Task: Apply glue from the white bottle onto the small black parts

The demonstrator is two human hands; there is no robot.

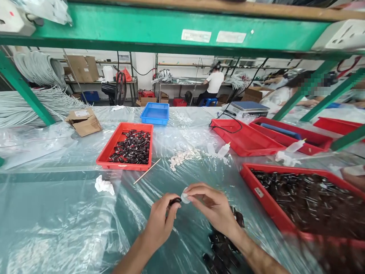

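My left hand [164,213] pinches a small glossy black part [175,201] between thumb and fingers. Close by, my right hand [209,203] grips a small round translucent white piece [185,195] at its fingertips, right beside the black part; I cannot tell whether the two touch. More black parts [221,247] lie in a loose pile below my right wrist, partly covered by the forearm. Beyond my hands, small whitish pieces [179,158] are scattered on the plastic-covered table [71,220].
A red tray [124,166] of black parts sits ahead, with a thin stick [146,171] and crumpled tissue [104,185] near it. A larger filled red tray [266,201] is at right. Behind are a blue tray [154,121], a squeeze bottle [223,150] and a green overhead beam [142,28].
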